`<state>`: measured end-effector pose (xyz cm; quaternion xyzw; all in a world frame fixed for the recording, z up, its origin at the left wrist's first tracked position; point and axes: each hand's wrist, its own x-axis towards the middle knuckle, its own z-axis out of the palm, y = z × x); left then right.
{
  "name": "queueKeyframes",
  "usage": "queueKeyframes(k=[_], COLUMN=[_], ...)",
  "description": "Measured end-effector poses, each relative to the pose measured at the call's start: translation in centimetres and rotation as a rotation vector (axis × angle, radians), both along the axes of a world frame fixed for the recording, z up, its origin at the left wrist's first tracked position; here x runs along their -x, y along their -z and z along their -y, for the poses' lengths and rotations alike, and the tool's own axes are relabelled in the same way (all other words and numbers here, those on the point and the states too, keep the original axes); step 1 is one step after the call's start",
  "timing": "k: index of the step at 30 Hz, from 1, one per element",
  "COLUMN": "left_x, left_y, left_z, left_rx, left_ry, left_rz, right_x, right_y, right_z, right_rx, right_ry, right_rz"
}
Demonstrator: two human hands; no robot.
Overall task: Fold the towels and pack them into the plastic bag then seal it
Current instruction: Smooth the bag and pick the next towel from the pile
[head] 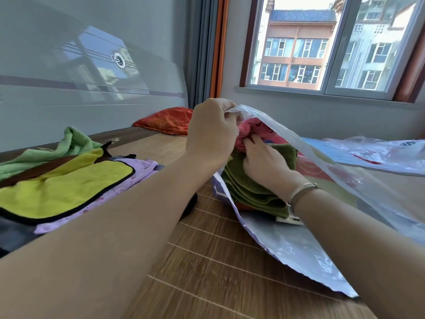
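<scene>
Centre frame: left hand (210,132) pinches the plastic bag (287,245) upper edge, holding it raised. Right hand (264,164), fingers relaxed, presses green towels (250,192) inside. Loose towels (57,180) lie lower left.

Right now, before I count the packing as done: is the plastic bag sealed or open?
Open. The left hand holds up the plastic bag top edge while the right hand reaches inside onto the green towels.

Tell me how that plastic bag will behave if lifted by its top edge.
Likely floppy: the bag sags and crinkles where the left hand holds its edge. Probably slippery, being glossy. The green towels and pink towel inside may slide toward the bottom.
</scene>
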<state>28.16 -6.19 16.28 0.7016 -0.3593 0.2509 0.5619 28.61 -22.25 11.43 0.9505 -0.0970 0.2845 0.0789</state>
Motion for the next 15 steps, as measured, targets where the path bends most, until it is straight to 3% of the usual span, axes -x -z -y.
queueKeyframes(k=[6, 10, 13, 15], left_x=[0.6, 0.8, 0.4, 0.5], left_y=[0.2, 0.4, 0.3, 0.2], left_z=[-0.5, -1.2, -1.2, -1.1], left_rx=[-0.015, -0.05, -0.039, -0.036], left_ry=[0.034, 0.054, 0.053, 0.056], left_rz=[-0.023, -0.011, -0.037, -0.048], right_x=[-5.2, -4.9, -3.6, -2.3], right_y=[-1.8, -2.7, -2.1, -1.4], right_z=[0.6, 0.5, 0.6, 0.1], right_rx=[-0.277, -0.374, -0.355, -0.281], right_ry=[0.248, 0.297, 0.241, 0.181], right_rz=[-0.229, -0.335, -0.294, -0.144])
